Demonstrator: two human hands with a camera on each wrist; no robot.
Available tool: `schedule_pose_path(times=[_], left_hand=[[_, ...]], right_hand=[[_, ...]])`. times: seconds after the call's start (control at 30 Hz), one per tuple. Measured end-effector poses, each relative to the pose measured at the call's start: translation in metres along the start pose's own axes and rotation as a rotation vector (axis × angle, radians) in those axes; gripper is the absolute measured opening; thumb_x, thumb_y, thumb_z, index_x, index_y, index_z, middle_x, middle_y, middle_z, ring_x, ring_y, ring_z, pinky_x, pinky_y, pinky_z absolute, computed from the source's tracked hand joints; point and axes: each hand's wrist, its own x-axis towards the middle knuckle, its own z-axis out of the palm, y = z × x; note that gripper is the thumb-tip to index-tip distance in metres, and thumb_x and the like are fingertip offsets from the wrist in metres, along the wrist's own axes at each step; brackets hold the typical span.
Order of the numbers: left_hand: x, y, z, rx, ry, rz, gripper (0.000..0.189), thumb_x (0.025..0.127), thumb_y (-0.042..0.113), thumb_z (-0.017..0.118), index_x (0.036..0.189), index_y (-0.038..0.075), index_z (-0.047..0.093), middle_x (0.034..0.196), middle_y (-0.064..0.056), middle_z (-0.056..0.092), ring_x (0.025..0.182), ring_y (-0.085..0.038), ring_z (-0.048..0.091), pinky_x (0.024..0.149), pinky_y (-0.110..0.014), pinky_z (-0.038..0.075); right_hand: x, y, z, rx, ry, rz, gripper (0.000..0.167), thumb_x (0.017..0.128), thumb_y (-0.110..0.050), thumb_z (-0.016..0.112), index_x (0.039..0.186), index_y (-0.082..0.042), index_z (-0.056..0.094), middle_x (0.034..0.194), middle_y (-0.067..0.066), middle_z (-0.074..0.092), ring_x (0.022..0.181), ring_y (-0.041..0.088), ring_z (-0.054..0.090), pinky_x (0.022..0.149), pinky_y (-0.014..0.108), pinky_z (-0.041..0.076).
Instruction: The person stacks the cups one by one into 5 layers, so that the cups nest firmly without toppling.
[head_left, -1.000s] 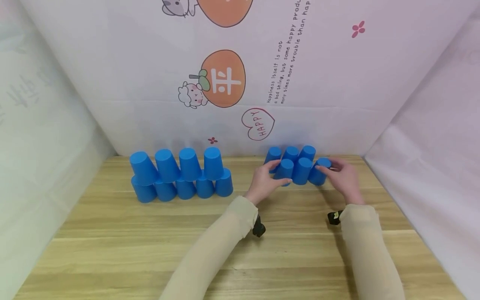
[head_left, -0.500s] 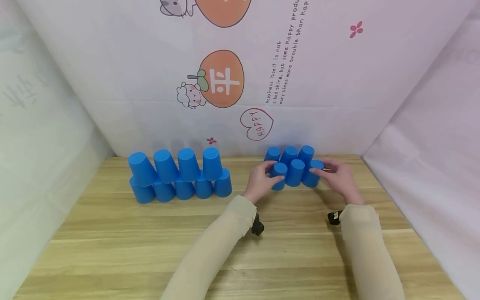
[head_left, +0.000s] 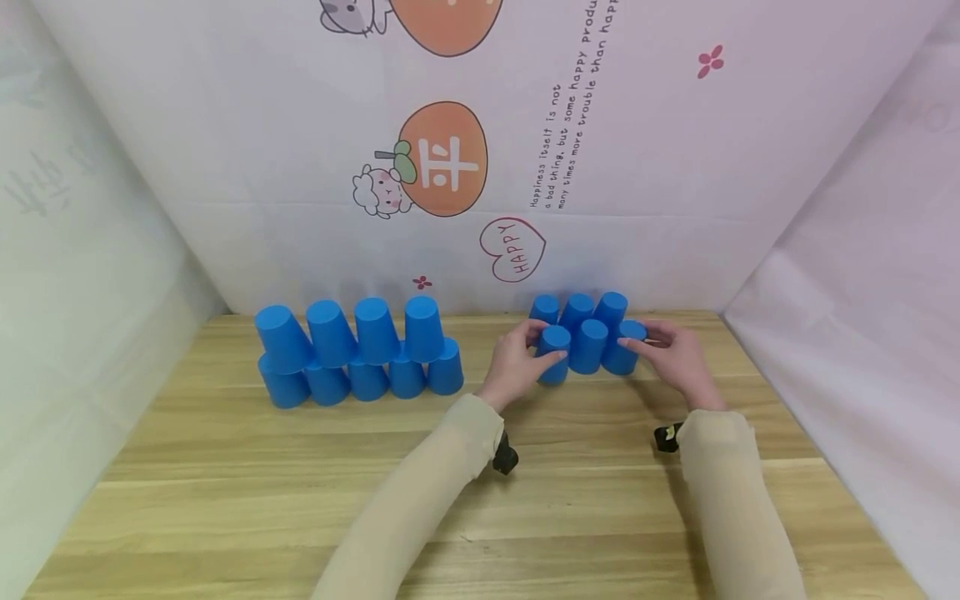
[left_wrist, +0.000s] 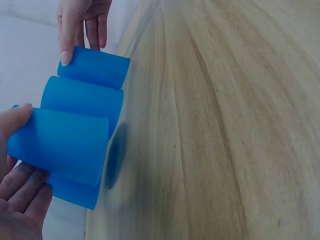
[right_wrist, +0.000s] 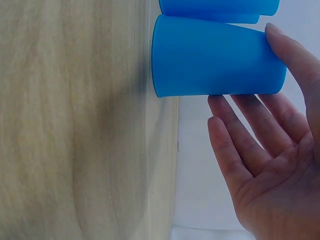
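A printed white cloth [head_left: 637,150] stands behind the wooden table [head_left: 585,517]. At centre left of the frame, nine blue cups [head_left: 377,332] make two rows; right of centre, three back cups [head_left: 577,313] stand behind the front ones. The left hand [head_left: 516,364] pinches the left front cup [head_left: 553,360]; the right hand [head_left: 677,357] holds the right front cup [head_left: 620,357]. Between them is the middle front cup [head_left: 588,347]. Wood extends toward the lower edge.
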Motion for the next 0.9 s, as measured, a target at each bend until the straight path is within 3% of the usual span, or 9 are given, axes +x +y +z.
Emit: schedule_pose_path(times=[0.27, 0.57, 0.9], left_hand=[[-0.003, 0.011, -0.01, -0.011, 0.005, 0.06, 0.049, 0.094, 0.032, 0.076, 0.134, 0.012, 0.056, 0.13, -0.003, 0.065, 0.119, -0.015, 0.061, 0.101, -0.032, 0.049], [-0.011, 0.038, -0.025, -0.074, 0.014, 0.126, 0.05, 0.095, 0.033, 0.075, 0.136, 0.013, 0.052, 0.135, -0.005, 0.064, 0.122, -0.02, 0.061, 0.101, -0.046, 0.05], [-0.021, 0.066, -0.051, -0.086, 0.077, 0.248, 0.053, 0.094, 0.033, 0.076, 0.137, 0.014, 0.054, 0.135, 0.001, 0.063, 0.12, -0.013, 0.061, 0.103, -0.036, 0.048]], right_hand=[[0.0, -0.001, -0.001, 0.006, -0.013, 0.024, 0.075, 0.091, -0.051, 0.073, 0.142, 0.0, 0.055, 0.14, 0.026, 0.055, 0.128, 0.046, 0.053, 0.101, 0.061, 0.046], [0.0, -0.001, 0.001, -0.002, -0.015, 0.042, 0.078, 0.09, -0.054, 0.073, 0.143, 0.001, 0.055, 0.141, 0.026, 0.055, 0.129, 0.047, 0.051, 0.101, 0.061, 0.046], [0.002, 0.002, 0.001, -0.01, -0.011, 0.038, 0.078, 0.09, -0.055, 0.073, 0.142, 0.001, 0.055, 0.14, 0.026, 0.055, 0.127, 0.047, 0.053, 0.1, 0.061, 0.046]])
